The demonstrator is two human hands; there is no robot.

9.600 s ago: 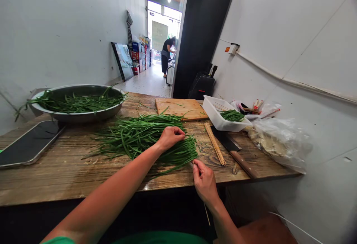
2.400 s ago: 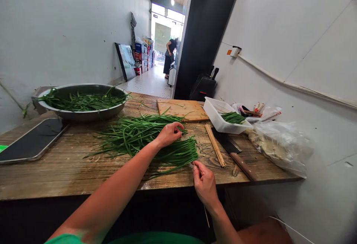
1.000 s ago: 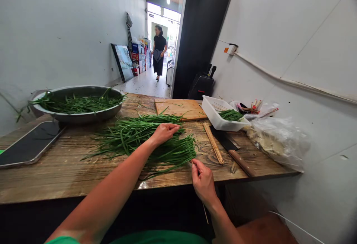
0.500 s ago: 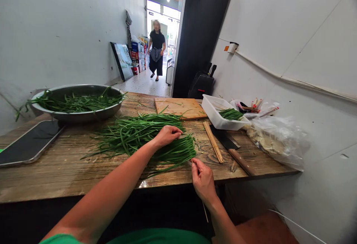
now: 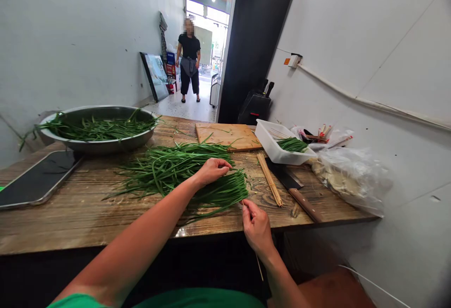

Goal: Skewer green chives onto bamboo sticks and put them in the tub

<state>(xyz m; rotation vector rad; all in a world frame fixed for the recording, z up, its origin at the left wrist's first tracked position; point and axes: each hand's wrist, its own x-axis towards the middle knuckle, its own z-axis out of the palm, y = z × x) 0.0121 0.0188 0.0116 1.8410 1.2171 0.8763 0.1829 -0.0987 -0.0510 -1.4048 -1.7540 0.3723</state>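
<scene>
A pile of long green garlic chives [image 5: 155, 172] lies across the wooden table, cut ends towards the right. My left hand [image 5: 213, 171] rests over it, thumb and fingers pinched together at the stems; exactly what is between the fingertips is small and partly hidden. At the front edge of the table, my right hand [image 5: 256, 226] is closed on a thin bamboo skewer [image 5: 260, 268]. One end shows by the chive ends and the other sticks out below the hand. A bundle of skewers [image 5: 269, 179] lies to the right, beside a cleaver [image 5: 294, 190] with a wooden handle.
A metal basin [image 5: 102, 147] of chives and a phone-like dark tablet [image 5: 38, 176] are at left. Behind the pile lies a cutting board [image 5: 225, 134]. At right stand a white plastic tray [image 5: 278, 150] and a plastic bag [image 5: 352, 172]. A person [image 5: 189, 59] stands near the doorway.
Both my hands, the skewer and the chives look the same as before. In the background, the person has shifted to the left and now stands with feet apart.
</scene>
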